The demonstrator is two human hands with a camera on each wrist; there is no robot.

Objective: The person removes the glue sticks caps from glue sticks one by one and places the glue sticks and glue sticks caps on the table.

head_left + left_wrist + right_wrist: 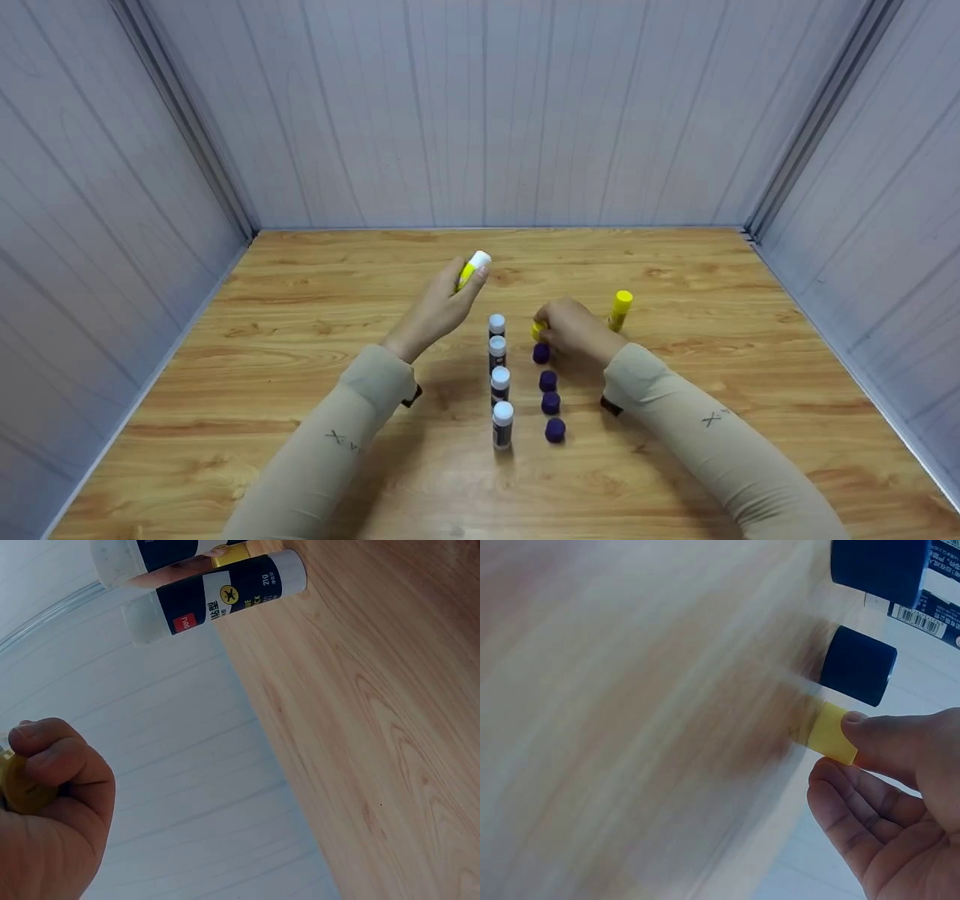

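My left hand [437,309] grips a yellow glue stick [466,276], its white top pointing up and away, held beyond the row of dark glue sticks. In the left wrist view the fingers curl round its yellow end [28,789]. Low at the table, my right hand [576,328] pinches a yellow cap [831,735] between thumb and fingers, at the far end of a row of dark purple caps [548,381]. Several dark-labelled glue sticks [502,426] with white tops stand upright in a line left of those caps.
A second yellow glue stick [621,310], yellow-topped, stands upright just beyond and right of my right hand. The wooden table [315,315] is bounded by pale panels [480,112] at the back and both sides.
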